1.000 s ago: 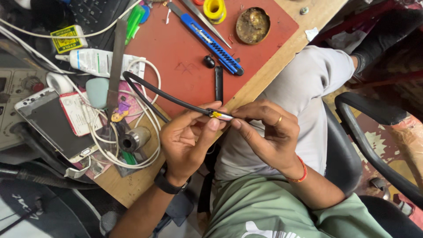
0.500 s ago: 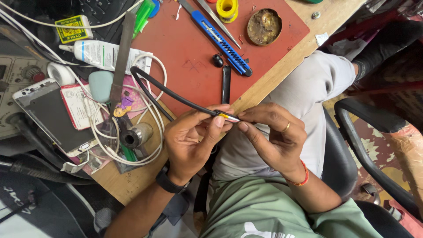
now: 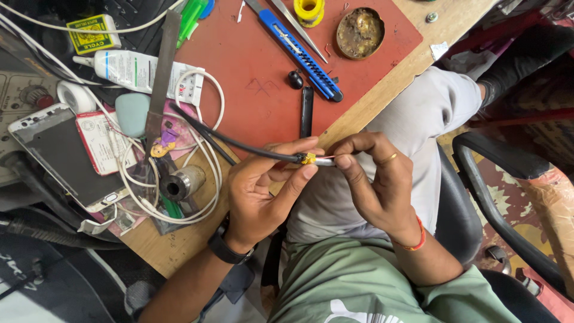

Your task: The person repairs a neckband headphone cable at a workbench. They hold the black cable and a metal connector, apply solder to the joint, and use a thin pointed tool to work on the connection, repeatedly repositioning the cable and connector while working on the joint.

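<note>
Both hands meet over the lap at the bench edge: the left hand pinches the black cable just behind its stripped end, and the right hand pinches the bare tip between thumb and forefinger. It looks like the exposed wires are being worked by fingertip. Any next move needs a steady left grip and light pressure on those strands.

Compared with a second ago, both hands sit a little closer together around the black cable. The left hand now stretches its forefinger further along the yellow joint, and the right hand pinches nearer to it, just off the table's front edge.
</note>
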Demonstrator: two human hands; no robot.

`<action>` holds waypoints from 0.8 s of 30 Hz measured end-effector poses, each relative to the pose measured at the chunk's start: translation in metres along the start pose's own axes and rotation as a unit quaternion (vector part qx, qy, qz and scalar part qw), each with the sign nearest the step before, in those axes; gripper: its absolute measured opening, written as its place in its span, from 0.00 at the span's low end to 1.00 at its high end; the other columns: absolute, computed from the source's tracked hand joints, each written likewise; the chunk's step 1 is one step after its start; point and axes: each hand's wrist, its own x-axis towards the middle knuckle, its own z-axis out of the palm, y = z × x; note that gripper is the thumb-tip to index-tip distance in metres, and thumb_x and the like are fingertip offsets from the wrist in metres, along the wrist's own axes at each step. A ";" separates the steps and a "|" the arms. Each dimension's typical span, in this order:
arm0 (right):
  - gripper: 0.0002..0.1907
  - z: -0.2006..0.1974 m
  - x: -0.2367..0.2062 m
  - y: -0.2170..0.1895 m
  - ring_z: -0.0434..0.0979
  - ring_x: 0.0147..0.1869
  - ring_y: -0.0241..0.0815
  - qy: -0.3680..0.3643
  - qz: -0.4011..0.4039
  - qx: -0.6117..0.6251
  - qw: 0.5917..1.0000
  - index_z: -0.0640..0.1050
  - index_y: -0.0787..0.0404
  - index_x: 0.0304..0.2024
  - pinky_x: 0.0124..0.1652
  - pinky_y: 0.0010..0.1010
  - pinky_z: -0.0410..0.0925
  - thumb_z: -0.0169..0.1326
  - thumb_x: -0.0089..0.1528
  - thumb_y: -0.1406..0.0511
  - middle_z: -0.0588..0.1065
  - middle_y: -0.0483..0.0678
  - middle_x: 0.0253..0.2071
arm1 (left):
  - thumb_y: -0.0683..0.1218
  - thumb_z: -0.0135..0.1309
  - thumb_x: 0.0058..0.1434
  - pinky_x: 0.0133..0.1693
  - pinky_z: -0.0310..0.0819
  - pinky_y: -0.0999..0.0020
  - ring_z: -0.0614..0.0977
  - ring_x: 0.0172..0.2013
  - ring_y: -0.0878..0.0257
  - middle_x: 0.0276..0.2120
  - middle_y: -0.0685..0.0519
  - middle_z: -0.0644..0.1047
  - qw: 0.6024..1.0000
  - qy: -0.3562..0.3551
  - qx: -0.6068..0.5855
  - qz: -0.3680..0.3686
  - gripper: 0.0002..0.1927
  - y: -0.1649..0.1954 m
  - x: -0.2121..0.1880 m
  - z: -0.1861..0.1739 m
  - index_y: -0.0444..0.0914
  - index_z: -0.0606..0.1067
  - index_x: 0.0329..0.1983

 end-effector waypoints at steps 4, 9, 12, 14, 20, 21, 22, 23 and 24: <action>0.03 -0.004 0.001 -0.007 0.75 0.52 0.39 -0.034 0.023 0.057 0.998 0.73 0.65 0.45 0.54 0.28 0.69 0.54 0.71 0.71 0.73 0.49 0.49 | 0.36 0.55 0.73 0.55 0.85 0.71 0.85 0.52 0.62 0.55 0.47 0.78 1.000 -0.013 -0.018 0.013 0.14 -0.001 0.001 0.000 0.30 0.75 0.60; 0.02 -0.014 0.001 -0.011 0.72 0.53 0.39 -0.066 0.046 0.151 0.985 0.73 0.65 0.45 0.58 0.29 0.67 0.52 0.72 0.71 0.71 0.49 0.48 | 0.37 0.55 0.72 0.51 0.85 0.73 0.83 0.48 0.66 0.51 0.49 0.80 1.000 -0.018 0.013 -0.007 0.12 -0.001 0.002 -0.002 0.30 0.76 0.57; 0.02 -0.015 0.004 -0.007 0.75 0.51 0.37 -0.047 0.087 0.141 0.985 0.72 0.64 0.46 0.55 0.29 0.69 0.51 0.72 0.71 0.73 0.48 0.46 | 0.38 0.57 0.70 0.47 0.82 0.75 0.84 0.44 0.68 0.46 0.49 0.82 0.995 -0.033 0.092 -0.021 0.12 0.003 0.004 -0.006 0.29 0.77 0.55; 0.03 -0.013 0.006 -0.003 0.77 0.49 0.37 -0.027 0.093 0.097 0.991 0.71 0.64 0.47 0.53 0.29 0.71 0.52 0.71 0.72 0.74 0.47 0.44 | 0.39 0.56 0.70 0.47 0.83 0.75 0.84 0.44 0.69 0.46 0.50 0.82 0.995 -0.049 0.068 -0.051 0.13 0.005 0.006 -0.008 0.29 0.77 0.55; 0.13 -0.003 0.005 -0.004 0.74 0.46 0.47 0.061 -0.101 -0.124 0.985 0.72 0.67 0.47 0.47 0.31 0.67 0.62 0.64 0.76 0.74 0.53 0.43 | 0.38 0.54 0.71 0.49 0.83 0.75 0.84 0.45 0.69 0.46 0.49 0.82 0.994 -0.054 0.021 -0.089 0.13 0.007 0.008 -0.011 0.28 0.76 0.56; 0.14 -0.001 0.002 -0.006 0.73 0.43 0.48 0.089 -0.113 -0.129 0.981 0.72 0.67 0.46 0.44 0.31 0.66 0.64 0.63 0.76 0.74 0.52 0.41 | 0.38 0.54 0.71 0.49 0.83 0.74 0.84 0.45 0.69 0.45 0.49 0.82 0.994 -0.052 0.022 -0.090 0.13 0.007 0.008 -0.011 0.28 0.76 0.56; 0.15 -0.001 0.001 -0.009 0.71 0.40 0.48 0.117 -0.126 -0.133 0.976 0.72 0.67 0.45 0.41 0.30 0.65 0.65 0.62 0.77 0.73 0.50 0.40 | 0.38 0.54 0.71 0.49 0.83 0.74 0.84 0.45 0.69 0.45 0.49 0.82 0.994 -0.050 0.023 -0.091 0.13 0.007 0.007 -0.011 0.28 0.76 0.57; 0.14 -0.002 -0.001 -0.011 0.72 0.38 0.47 0.097 -0.148 -0.119 0.977 0.74 0.66 0.43 0.39 0.31 0.65 0.66 0.59 0.76 0.74 0.50 0.38 | 0.38 0.54 0.70 0.50 0.83 0.74 0.84 0.45 0.69 0.45 0.49 0.82 0.994 -0.048 0.024 -0.091 0.14 0.006 0.007 -0.011 0.28 0.76 0.57; 0.14 -0.005 -0.002 -0.013 0.73 0.37 0.45 0.076 -0.170 -0.106 0.977 0.76 0.66 0.42 0.38 0.32 0.65 0.66 0.56 0.75 0.74 0.50 0.36 | 0.38 0.54 0.71 0.49 0.82 0.75 0.84 0.45 0.70 0.44 0.50 0.82 0.995 -0.046 0.023 -0.091 0.14 0.006 0.007 -0.011 0.28 0.76 0.57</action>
